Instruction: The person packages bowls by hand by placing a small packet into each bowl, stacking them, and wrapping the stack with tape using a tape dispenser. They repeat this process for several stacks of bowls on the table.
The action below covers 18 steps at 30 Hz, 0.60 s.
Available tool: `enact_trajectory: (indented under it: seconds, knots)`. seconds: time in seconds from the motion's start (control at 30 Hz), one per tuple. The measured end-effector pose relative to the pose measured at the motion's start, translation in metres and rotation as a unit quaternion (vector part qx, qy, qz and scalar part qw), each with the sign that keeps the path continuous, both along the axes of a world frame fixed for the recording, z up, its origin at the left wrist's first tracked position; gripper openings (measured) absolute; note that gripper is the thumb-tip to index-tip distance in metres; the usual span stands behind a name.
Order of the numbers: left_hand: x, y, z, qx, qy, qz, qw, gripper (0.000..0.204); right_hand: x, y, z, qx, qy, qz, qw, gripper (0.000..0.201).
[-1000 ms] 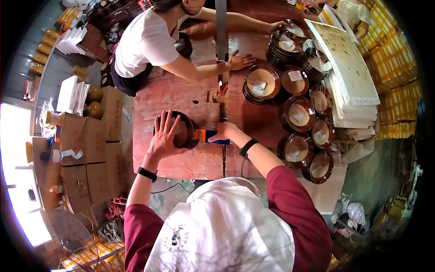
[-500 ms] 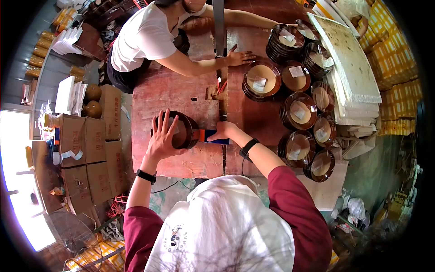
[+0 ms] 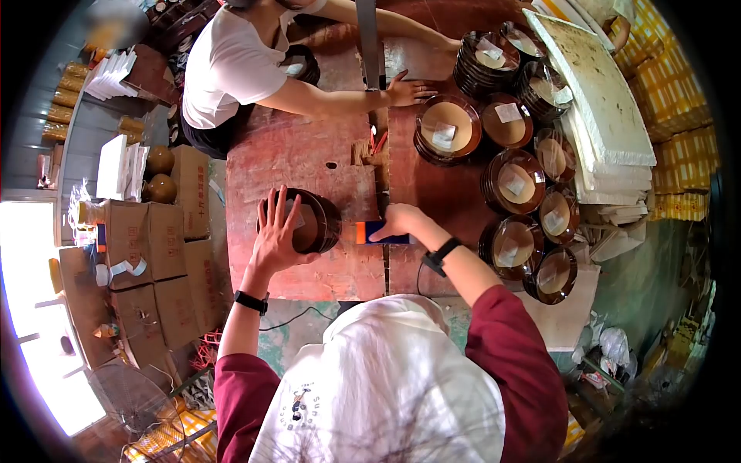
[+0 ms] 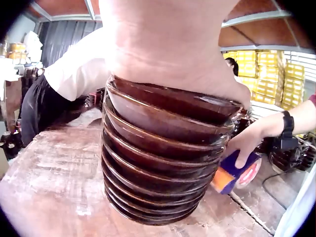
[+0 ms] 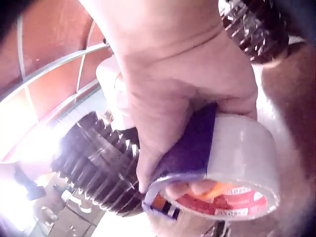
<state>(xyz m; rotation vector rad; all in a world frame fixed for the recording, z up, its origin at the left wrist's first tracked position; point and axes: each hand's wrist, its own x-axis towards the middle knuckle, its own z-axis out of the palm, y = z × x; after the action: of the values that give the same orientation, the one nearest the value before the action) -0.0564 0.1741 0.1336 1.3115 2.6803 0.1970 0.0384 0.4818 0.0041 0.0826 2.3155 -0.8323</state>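
Note:
A stack of dark brown glazed bowls stands on the red table, its rims one above another. My left hand lies over the top of the stack with fingers spread. To the right of the stack, my right hand grips a blue and orange tape dispenser. In the right wrist view the dispenser holds a roll of clear tape with a red and white core; my thumb lies along one side and fingertips show inside the core. A gap separates dispenser and bowls.
More bowl stacks with papers inside stand at the right, beside white foam boards. Another person's hand rests on the table beyond a metal post. Cartons are stacked at the left.
My right hand and the tape dispenser have moved right, away from the bowl stack. My left hand stays on the bowls. The other person's far hand no longer reaches over the back stack.

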Motion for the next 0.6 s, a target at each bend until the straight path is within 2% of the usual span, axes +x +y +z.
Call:
enact_trajectory:
  seconds: [0.07,0.13,0.23,0.43,0.47,0.6]
  knots:
    - [-0.001,0.0,0.001,-0.001,-0.002,0.0,1.0,0.127,0.015,0.025,0.004,0.005,0.005,-0.005,1.0,0.082]
    - [-0.001,0.002,0.001,0.003,-0.002,-0.005,1.0,0.126,0.023,0.05,0.015,0.007,-0.055,-0.037,0.998,0.083]
    - [0.0,0.002,0.003,0.012,0.004,-0.014,1.0,0.125,0.034,0.063,0.026,0.009,-0.072,-0.049,0.996,0.078]
    - [0.001,0.002,0.006,-0.003,0.006,-0.009,1.0,0.126,0.067,0.09,0.05,-0.054,-0.031,-0.045,0.997,0.061]
    - [0.001,0.002,0.006,0.0,0.008,-0.01,1.0,0.126,0.077,0.101,0.05,-0.085,-0.03,-0.062,0.994,0.064]
    - [0.001,0.001,0.002,0.002,0.009,-0.012,1.0,0.126,0.11,0.122,0.095,-0.151,-0.024,-0.092,0.984,0.06]
